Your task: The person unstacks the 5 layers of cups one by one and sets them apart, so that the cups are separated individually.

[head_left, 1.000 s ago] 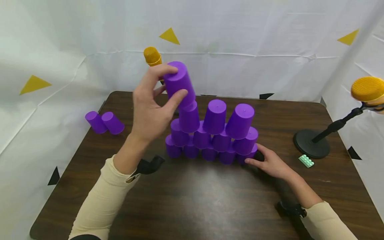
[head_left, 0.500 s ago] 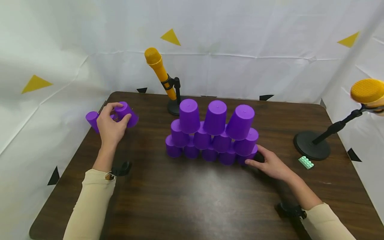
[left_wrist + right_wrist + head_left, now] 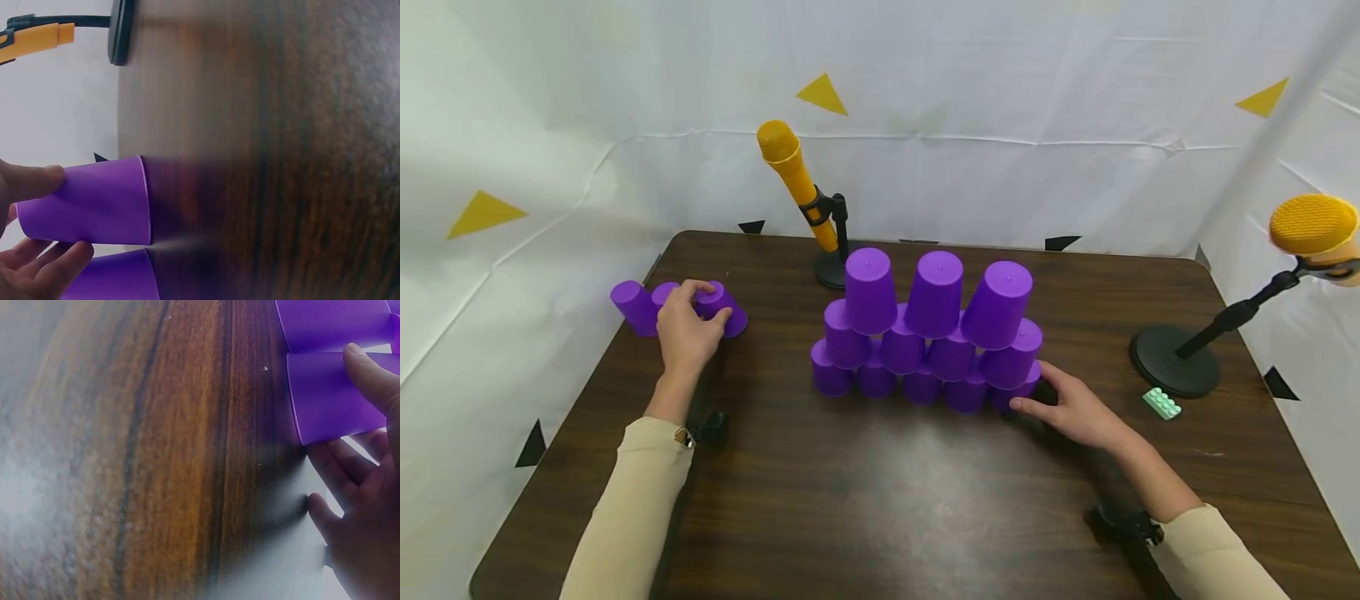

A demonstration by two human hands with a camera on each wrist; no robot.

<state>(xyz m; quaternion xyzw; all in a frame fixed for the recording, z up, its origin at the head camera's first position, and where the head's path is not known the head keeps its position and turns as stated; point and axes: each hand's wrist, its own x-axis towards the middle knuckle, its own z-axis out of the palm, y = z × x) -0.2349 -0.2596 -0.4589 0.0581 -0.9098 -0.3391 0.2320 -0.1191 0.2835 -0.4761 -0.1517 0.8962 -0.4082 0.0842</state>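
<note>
At the table's left side, my left hand (image 3: pixel 688 329) holds an upside-down purple cup (image 3: pixel 718 310) between thumb and fingers. Its rim meets the tabletop in the left wrist view, beside another purple cup (image 3: pixel 115 278). Two upside-down cups stand just left of this hand, the nearer one partly hidden behind it. Stacked mid-table are three rows of upside-down purple cups, with three on top, such as the middle top cup (image 3: pixel 936 292). My right hand (image 3: pixel 1078 408) has its thumb and fingers around the bottom row's right-end cup (image 3: pixel 331 397).
A yellow microphone (image 3: pixel 797 179) on a black stand is behind the stack. Another microphone (image 3: pixel 1311 225) on a round black base (image 3: pixel 1176 360) stands at the right, with a mint-green toy brick (image 3: pixel 1162 403) near it. White sheeting (image 3: pixel 1000 75) surrounds the dark wooden table (image 3: pixel 880 508).
My left hand has carried one cup from above the stack's top left cup down to the table's left side, beside the two cups there. My right hand has stayed put.
</note>
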